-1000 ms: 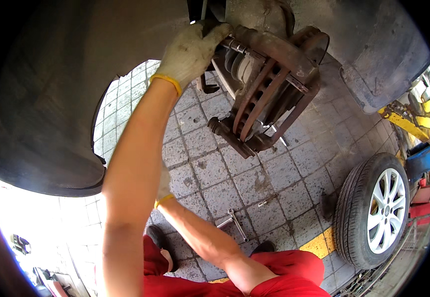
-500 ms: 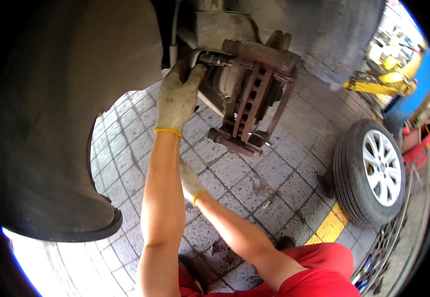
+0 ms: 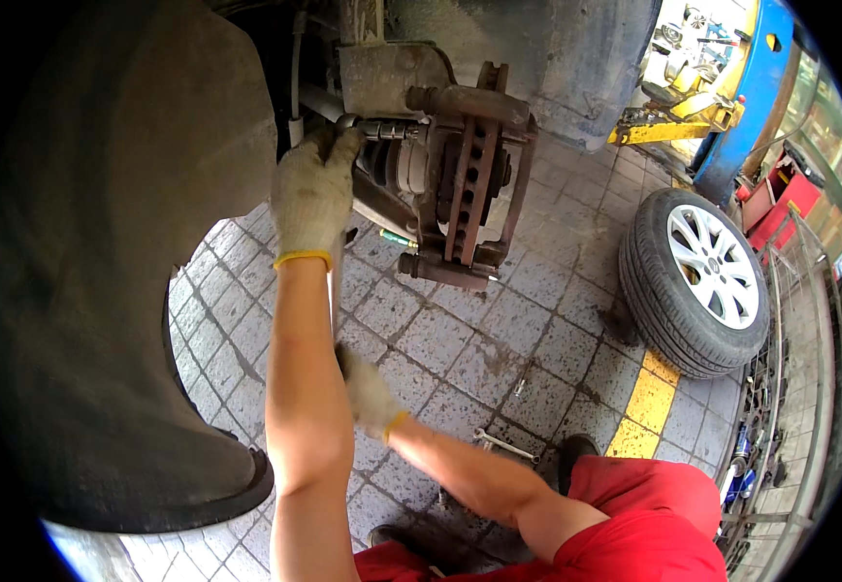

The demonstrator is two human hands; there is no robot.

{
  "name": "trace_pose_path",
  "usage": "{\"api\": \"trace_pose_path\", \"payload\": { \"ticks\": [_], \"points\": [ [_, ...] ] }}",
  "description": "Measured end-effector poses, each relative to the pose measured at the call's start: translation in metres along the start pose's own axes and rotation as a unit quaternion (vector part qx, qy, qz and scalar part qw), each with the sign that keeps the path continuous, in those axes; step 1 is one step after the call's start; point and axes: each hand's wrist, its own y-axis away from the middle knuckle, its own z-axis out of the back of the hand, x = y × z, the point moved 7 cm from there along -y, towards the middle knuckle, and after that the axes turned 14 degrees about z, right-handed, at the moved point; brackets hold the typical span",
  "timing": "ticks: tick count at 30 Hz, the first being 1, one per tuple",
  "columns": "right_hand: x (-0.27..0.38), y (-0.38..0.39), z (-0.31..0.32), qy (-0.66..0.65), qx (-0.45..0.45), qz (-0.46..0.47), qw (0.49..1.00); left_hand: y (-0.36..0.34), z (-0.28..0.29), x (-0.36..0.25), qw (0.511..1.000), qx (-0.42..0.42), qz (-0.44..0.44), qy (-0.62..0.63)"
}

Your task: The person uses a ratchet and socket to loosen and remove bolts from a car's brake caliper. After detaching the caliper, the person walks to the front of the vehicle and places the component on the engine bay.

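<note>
A long-handled socket wrench with a chrome socket (image 3: pixel 392 129) reaches sideways to the inner side of a rusty brake caliper (image 3: pixel 469 105). My left hand (image 3: pixel 314 199), in a cream knit glove with a yellow cuff, is closed around the wrench's head end. The bar of the wrench (image 3: pixel 335 286) runs down beside my left forearm. At its lower end is my right hand (image 3: pixel 371 396), gloved alike and closed on the bar; the forearm hides some of its fingers. The caliper straddles a vented brake disc (image 3: pixel 471 189), seen edge-on.
A dark wheel-arch liner (image 3: pixel 130 242) fills the left side. To the right, a tyre on a silver wheel (image 3: pixel 697 281) leans on the tiled floor (image 3: pixel 421 335). Near my right forearm lies a metal tool (image 3: pixel 506 444). A blue lift post (image 3: pixel 746 97) with a yellow arm (image 3: pixel 668 131) stands behind.
The view has shifted, so the brake and wheel appear farther left. My right hand is lower along my left forearm, and more of the wrench's bar shows. My left hand stays at the wrench's head.
</note>
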Motion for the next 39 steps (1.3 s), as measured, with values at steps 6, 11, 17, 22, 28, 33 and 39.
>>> {"api": "trace_pose_path", "payload": {
  "ticks": [6, 11, 17, 22, 28, 33, 39],
  "points": [
    [-0.006, 0.013, -0.021, 0.007, -0.035, 0.217, 0.975, -0.001, -0.005, -0.010, 1.000, 0.019, 0.017, -0.010],
    [-0.090, -0.053, 0.050, -0.192, -0.069, -0.119, 0.972, 0.005, -0.017, 0.006, 0.991, 0.038, 0.083, 0.101],
    [-0.113, -0.072, 0.084, -0.245, -0.134, -0.130, 0.951, 0.009, -0.014, -0.017, 0.996, 0.038, 0.001, 0.086],
    [0.009, -0.003, -0.033, -0.403, -0.074, 0.029, 0.912, -0.017, -0.003, -0.012, 0.999, 0.013, -0.047, 0.018],
    [-0.018, -0.014, -0.051, -0.498, -0.032, -0.030, 0.866, 0.002, -0.003, -0.022, 0.995, 0.086, 0.010, 0.039],
    [-0.073, -0.067, 0.043, -0.226, -0.086, -0.166, 0.956, 0.005, -0.007, 0.001, 0.990, 0.107, -0.011, 0.094],
    [-0.088, -0.068, 0.059, -0.181, -0.154, -0.197, 0.951, 0.003, -0.018, 0.013, 0.973, 0.166, -0.018, 0.161]
  ]
}}
